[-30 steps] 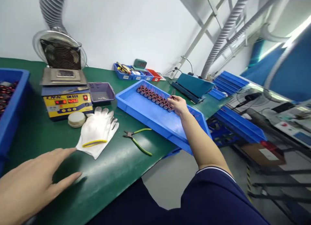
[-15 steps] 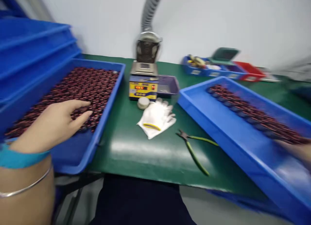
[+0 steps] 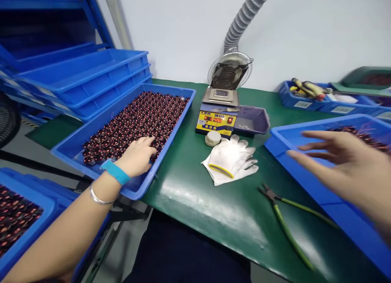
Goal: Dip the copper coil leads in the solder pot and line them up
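Observation:
My left hand (image 3: 138, 155), with a teal band and a silver bangle at the wrist, reaches into the left blue tray (image 3: 146, 184). Its bent fingers touch the front of densely packed small black parts with reddish tops (image 3: 143, 111); thumb and forefinger look apart, the other fingertips are partly hidden. On the other side, my right hand (image 3: 339, 156) hovers over the near side of the right blue tray (image 3: 284, 138). Its fingers are spread and hold nothing, slightly blurred by motion. Behind it, dark parts with reddish wires (image 3: 366, 136) lie in that tray.
Green-handled cutters (image 3: 275, 201) lie near white gloves (image 3: 230, 158) on the green table (image 3: 195, 209). Behind stand a round white tin (image 3: 213, 138), a yellow-blue heated unit (image 3: 216, 118), a purple bin (image 3: 256, 122) and an extraction hose (image 3: 244, 20). Stacked blue trays (image 3: 100, 79) rise at left.
The view has swung left. My right hand has come up from the row of parts in the right tray, its fingers spread. My left hand has lowered its fingers onto the parts.

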The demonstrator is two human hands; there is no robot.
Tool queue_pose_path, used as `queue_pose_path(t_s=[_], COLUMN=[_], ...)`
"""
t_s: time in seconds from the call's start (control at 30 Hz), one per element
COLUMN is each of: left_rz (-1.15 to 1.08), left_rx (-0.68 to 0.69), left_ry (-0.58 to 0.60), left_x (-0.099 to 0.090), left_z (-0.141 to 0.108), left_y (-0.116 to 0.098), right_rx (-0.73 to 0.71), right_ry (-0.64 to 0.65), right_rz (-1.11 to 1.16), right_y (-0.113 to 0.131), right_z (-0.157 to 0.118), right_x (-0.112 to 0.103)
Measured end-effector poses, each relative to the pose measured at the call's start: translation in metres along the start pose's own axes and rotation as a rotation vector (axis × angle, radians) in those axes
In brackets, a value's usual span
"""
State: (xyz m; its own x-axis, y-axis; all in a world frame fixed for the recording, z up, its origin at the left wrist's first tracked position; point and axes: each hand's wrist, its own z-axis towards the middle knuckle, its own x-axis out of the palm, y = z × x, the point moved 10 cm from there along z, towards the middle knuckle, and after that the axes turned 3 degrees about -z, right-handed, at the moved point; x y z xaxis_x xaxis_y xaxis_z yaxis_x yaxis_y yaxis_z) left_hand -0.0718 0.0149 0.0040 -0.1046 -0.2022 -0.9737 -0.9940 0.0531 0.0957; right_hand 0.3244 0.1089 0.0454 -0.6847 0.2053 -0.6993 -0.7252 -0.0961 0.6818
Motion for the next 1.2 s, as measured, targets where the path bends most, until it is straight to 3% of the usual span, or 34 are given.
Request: queue_pose_path(t_s=[0.1, 0.2, 0.37, 0.43, 0.5, 0.63, 0.73, 0.9, 1.03, 1.2], left_rz=[-0.029, -0.161, -0.749, -0.98, -1.102, -1.121, -1.128, -1.362, -1.504, -1.631], left_rx=[0.045, 0.062, -0.019, -0.036, -0.013, 0.052, 0.086, 0.133, 0.146, 0.158], left_ry=[-0.019, -0.11, -0.44, -0.442, -0.409, -0.386, -0.361, -0.11, 0.037, 0.107], left_x=[0.006, 0.005, -0.031, -0.038, -0.044, -0.06, -0.065, -0.045, -0.028, -0.022], left_z=[0.002, -0.003, -0.024, -0.02, -0.008, 0.021, 0.039, 0.058, 0.061, 0.062], left_y=[-0.004, 0.008, 0.034, 0.023, -0.002, -0.054, -0.075, -0.085, -0.085, -0.087], right_rx=[-0.492, -0.629, -0.731, -0.7, -0.642, -0.436, -0.206, 0.002, 0.009, -0.039], right_ry=[0.092, 0.204, 0.388, 0.455, 0.434, 0.31, 0.338, 0.607, 0.801, 0.942], right_rz=[0.06, 0.134, 0.347, 0.442, 0.523, 0.663, 0.873, 1.25, 1.282, 1.26], right_y=[0.084, 0.115, 0.137, 0.143, 0.148, 0.142, 0.122, 0.106, 0.11, 0.12], right_z=[-0.025, -0.043, -0.082, -0.095, -0.099, -0.081, -0.061, -0.055, -0.062, -0.075], right_x=[0.045, 0.073, 0.099, 0.114, 0.126, 0.142, 0.153, 0.17, 0.18, 0.185])
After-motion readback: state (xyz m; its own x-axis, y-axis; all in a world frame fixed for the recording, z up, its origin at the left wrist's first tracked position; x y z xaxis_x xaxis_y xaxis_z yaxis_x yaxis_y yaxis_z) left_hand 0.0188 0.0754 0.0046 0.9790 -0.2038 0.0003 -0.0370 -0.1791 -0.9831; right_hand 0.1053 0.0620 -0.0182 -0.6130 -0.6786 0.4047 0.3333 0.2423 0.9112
